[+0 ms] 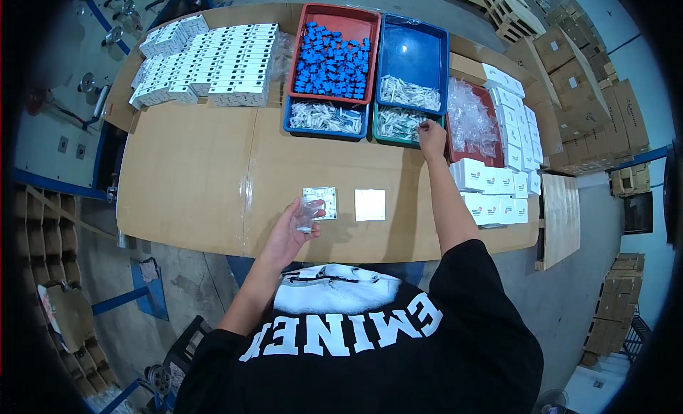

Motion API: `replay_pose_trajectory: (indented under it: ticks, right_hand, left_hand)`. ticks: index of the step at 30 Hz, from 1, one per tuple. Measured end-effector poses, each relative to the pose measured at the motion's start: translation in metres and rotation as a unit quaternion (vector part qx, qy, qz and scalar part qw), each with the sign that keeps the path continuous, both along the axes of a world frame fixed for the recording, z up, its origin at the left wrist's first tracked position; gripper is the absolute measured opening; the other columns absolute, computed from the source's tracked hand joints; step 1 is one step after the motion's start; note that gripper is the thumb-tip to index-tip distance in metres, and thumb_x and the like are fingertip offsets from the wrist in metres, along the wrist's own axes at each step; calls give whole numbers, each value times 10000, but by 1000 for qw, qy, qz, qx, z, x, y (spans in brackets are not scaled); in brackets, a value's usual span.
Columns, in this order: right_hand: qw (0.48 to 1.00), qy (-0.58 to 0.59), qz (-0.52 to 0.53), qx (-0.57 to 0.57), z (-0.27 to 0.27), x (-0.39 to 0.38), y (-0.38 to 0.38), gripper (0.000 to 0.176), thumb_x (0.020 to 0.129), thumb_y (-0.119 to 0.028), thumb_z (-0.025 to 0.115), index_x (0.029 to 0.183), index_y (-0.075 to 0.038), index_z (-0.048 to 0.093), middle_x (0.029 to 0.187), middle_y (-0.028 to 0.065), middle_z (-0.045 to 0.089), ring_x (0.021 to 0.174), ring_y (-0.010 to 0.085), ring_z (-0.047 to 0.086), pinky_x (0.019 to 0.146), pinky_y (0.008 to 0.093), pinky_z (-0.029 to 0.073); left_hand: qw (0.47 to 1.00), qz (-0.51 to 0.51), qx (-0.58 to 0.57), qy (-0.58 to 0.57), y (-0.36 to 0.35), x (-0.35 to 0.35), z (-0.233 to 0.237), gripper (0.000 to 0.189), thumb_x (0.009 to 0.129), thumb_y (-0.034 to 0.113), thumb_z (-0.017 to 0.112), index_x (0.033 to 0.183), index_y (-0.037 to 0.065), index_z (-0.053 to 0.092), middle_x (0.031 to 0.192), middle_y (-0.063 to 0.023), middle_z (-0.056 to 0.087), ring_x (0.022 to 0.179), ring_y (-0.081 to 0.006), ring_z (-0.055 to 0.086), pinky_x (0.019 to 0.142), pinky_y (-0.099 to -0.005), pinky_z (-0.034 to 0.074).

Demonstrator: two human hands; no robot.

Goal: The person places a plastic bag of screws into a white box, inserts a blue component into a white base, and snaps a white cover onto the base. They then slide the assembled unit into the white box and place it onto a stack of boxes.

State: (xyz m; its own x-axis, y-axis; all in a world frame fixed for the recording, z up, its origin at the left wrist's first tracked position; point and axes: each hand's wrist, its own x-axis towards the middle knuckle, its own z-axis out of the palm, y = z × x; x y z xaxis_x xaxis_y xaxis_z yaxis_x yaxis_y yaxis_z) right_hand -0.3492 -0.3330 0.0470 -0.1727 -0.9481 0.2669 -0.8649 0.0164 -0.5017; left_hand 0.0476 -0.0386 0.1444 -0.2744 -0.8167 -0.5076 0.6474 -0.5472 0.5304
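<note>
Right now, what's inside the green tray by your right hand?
Small white packets lie in the green tray, along its visible front. The right hand covers its right corner, and the blue tray hides its far part.

Matt brown cardboard tabletop, glossy plastic trays, clear crinkly plastic bag in left hand

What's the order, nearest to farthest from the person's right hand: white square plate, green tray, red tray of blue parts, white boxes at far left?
Measured from the right hand:
1. green tray, right at the fingertips.
2. white square plate, on the table, nearer the person.
3. red tray of blue parts, further back and left.
4. white boxes, in rows at the far back-left corner.
</note>
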Motion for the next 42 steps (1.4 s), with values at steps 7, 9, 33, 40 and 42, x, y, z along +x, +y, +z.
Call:
replay_pose_trajectory:
  ticks: [7, 9, 33, 40, 42]
  right_hand:
    - [993, -111, -30, -18, 13, -7, 4, 175, 859, -77, 760, 1023, -16, 772, 864, 155, 774, 798, 254, 751, 753, 359, 566]
    - [991, -128, -24, -28, 19, -8, 6, 170, 877, -68, 748, 1033, -4, 767, 876, 146, 777, 804, 232, 749, 749, 345, 562]
    - [811, -221, 434, 322, 168, 209, 185, 133, 895, -81, 745, 1012, -22, 762, 787, 67, 707, 660, 137, 569, 637, 314, 482]
    - [788, -203, 519, 262, 149, 210, 183, 167, 870, -82, 728, 1020, -25, 774, 1116, 109, 692, 928, 224, 671, 832, 343, 529]
    - [771, -209, 524, 295, 150, 208, 182, 176, 872, -86, 715, 1025, -28, 778, 1179, 119, 675, 997, 249, 677, 882, 349, 530]
  left_hand:
    - [999, 1, 2, 40, -2, 1, 9, 596, 1085, 507, 467, 1366, 4, 618, 1126, -96, 686, 844, -157, 642, 817, -327, 563]
    - [999, 5, 6, 45, -3, 0, 10, 605, 1089, 499, 454, 1375, -13, 604, 1128, -99, 687, 820, -158, 646, 808, -328, 569]
    - [999, -35, -26, 6, 0, -5, 11, 488, 1104, 457, 452, 1363, 63, 579, 1246, -139, 705, 1031, -214, 714, 875, -370, 573]
    - [999, -2, -3, 34, 5, -4, 3, 431, 1092, 435, 515, 1249, 51, 635, 1088, -104, 736, 951, -220, 738, 810, -349, 593]
    - [1000, -2, -4, 25, 5, -4, 2, 423, 1091, 431, 523, 1233, 51, 640, 1067, -98, 738, 944, -221, 739, 808, -351, 595]
